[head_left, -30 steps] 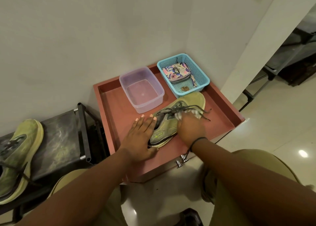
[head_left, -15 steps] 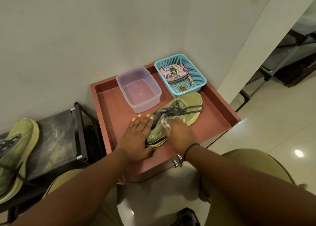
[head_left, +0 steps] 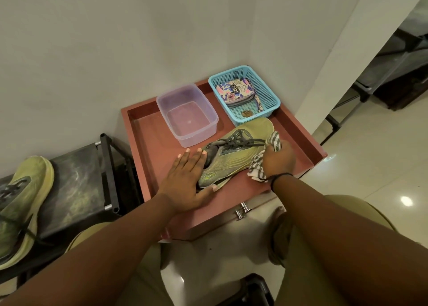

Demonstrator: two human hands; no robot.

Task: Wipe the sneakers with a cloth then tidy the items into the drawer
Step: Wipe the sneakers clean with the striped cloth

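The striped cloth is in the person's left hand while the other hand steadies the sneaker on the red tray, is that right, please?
Not quite: the head view shows the striped cloth in the right hand; the left hand steadies the sneaker on the red tray.

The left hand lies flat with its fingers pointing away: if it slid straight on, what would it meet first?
Probably the clear plastic container, just beyond the left hand fingers; depth is uncertain.

Your red tray-top cabinet (head_left: 148,143) carries a clear plastic tub (head_left: 187,115), a blue mesh basket (head_left: 266,92) and one green sneaker (head_left: 236,153); the dark bench (head_left: 76,183) beside it bears the other sneaker (head_left: 20,201).
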